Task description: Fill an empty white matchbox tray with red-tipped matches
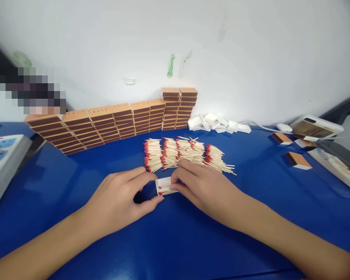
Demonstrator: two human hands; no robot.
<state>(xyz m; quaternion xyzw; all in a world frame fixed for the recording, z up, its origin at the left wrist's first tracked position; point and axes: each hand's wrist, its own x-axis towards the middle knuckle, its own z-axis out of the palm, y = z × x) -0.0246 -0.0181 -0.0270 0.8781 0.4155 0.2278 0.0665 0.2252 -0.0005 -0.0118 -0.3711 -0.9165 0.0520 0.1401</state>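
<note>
A small white matchbox tray point(164, 186) with a few red-tipped matches in it lies on the blue table point(175, 233), held between both hands. My left hand point(121, 198) pinches its left end with thumb and forefinger. My right hand point(200, 184) grips its right end, fingers curled over it. Just behind the hands lie several bundles of red-tipped matches point(186, 153) side by side.
Stacks of brown matchboxes point(111, 122) line the wall at the back. Empty white trays point(216, 122) are heaped to their right. Loose matchboxes point(298, 160) and a phone point(316, 127) lie at the right. A white power strip point(2, 159) sits at the left edge.
</note>
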